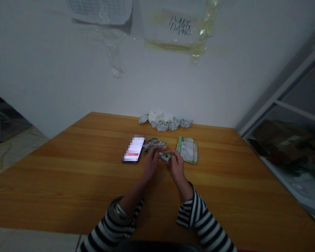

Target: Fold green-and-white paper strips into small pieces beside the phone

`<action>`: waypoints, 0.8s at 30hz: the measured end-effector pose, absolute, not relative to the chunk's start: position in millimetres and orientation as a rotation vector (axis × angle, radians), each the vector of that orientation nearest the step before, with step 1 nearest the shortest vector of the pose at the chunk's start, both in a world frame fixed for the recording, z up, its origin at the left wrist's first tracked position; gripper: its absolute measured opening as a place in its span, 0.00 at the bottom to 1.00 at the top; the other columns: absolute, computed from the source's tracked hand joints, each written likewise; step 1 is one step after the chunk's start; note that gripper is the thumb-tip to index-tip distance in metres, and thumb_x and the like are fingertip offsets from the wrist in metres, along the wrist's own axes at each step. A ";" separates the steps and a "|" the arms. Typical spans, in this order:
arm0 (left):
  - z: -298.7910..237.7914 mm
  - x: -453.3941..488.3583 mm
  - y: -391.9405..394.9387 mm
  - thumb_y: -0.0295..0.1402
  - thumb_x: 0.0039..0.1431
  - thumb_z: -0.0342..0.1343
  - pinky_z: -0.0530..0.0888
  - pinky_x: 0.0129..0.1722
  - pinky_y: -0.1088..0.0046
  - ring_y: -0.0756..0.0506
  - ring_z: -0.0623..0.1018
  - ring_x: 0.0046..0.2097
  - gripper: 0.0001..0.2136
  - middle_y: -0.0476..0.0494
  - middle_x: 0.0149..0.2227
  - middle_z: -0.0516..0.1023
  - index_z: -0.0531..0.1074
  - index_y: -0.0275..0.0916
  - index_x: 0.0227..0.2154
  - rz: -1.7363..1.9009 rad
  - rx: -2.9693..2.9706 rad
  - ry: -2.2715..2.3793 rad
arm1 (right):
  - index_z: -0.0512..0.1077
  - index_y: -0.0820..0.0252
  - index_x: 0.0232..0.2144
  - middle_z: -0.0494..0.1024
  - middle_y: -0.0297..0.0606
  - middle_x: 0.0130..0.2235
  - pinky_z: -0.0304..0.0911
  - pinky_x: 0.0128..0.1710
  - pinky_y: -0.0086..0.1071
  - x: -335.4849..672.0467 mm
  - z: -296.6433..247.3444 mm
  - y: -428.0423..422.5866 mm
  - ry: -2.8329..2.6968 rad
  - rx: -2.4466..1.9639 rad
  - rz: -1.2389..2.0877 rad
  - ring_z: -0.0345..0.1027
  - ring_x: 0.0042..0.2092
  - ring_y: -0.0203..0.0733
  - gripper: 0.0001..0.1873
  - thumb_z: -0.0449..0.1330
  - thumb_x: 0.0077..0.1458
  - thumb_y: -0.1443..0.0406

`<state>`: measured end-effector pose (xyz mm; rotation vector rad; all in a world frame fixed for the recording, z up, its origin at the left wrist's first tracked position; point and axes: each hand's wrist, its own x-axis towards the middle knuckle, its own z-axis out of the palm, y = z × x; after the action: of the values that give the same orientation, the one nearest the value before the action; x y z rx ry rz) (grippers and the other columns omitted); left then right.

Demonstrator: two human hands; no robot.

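Note:
Between my two hands is a small piece of printed paper (165, 157), green and white, folded or crumpled. My left hand (151, 161) pinches its left end, and my right hand (176, 163) has closed on its right end. Just beyond my fingers lie several narrow, twisted pieces of similar printed paper (155, 143), partly hidden by the left hand. To the right of my right hand is a flat stack of green-and-white printed sheets (187, 150). A phone (133, 149) with a lit screen rests left of my left hand.
Crumpled balls of printed paper (162, 125) sit in a row at the back of the wooden table (68, 168), by the white wall (160, 87). Taped paper signs (180, 26) hang above. At the right stands a glass-fronted cabinet (291, 140) with boxes behind the glass.

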<state>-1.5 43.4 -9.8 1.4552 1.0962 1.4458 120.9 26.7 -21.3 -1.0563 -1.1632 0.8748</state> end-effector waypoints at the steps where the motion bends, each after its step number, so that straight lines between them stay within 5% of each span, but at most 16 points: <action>1: -8.7 -2.3 43.5 0.30 0.60 0.46 0.72 0.49 0.64 0.44 0.77 0.46 0.09 0.42 0.42 0.78 0.70 0.39 0.39 1.465 1.457 1.079 | 0.74 0.58 0.33 0.79 0.39 0.38 0.66 0.41 0.33 120.9 -20.4 26.1 -1.185 -1.029 0.876 0.71 0.42 0.43 0.13 0.50 0.54 0.63; 8: -5.7 -5.6 41.3 0.29 0.63 0.45 0.70 0.52 0.63 0.44 0.76 0.49 0.10 0.42 0.44 0.78 0.71 0.39 0.41 1.532 1.625 1.088 | 0.74 0.58 0.31 0.75 0.41 0.48 0.66 0.45 0.33 132.4 -2.4 21.7 -1.358 -0.954 0.887 0.68 0.51 0.44 0.14 0.53 0.60 0.58; 14: -6.3 -5.7 37.7 0.28 0.64 0.43 0.69 0.52 0.64 0.44 0.75 0.49 0.12 0.40 0.45 0.77 0.70 0.39 0.44 1.504 1.727 1.145 | 0.76 0.57 0.40 0.78 0.40 0.42 0.70 0.39 0.32 139.5 -1.5 21.9 -1.563 -1.017 0.809 0.73 0.41 0.42 0.15 0.67 0.49 0.60; 18: -6.7 -5.5 37.8 0.30 0.65 0.45 0.69 0.53 0.63 0.44 0.75 0.49 0.11 0.40 0.46 0.77 0.71 0.39 0.44 1.507 1.690 1.124 | 0.77 0.55 0.42 0.77 0.42 0.47 0.71 0.41 0.32 140.6 -6.6 22.7 -1.603 -1.015 0.721 0.72 0.47 0.44 0.13 0.64 0.52 0.64; 24: -9.7 -8.5 40.5 0.34 0.62 0.50 0.70 0.52 0.62 0.42 0.76 0.49 0.09 0.39 0.45 0.79 0.73 0.39 0.38 1.431 1.574 1.001 | 0.78 0.56 0.43 0.79 0.41 0.43 0.68 0.43 0.33 146.9 -7.5 26.4 -1.639 -1.056 0.649 0.73 0.44 0.42 0.13 0.58 0.56 0.69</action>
<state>-8.5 40.5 -9.7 1.5742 1.0007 1.4305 146.9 26.4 -7.5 -1.0557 -1.6389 0.6487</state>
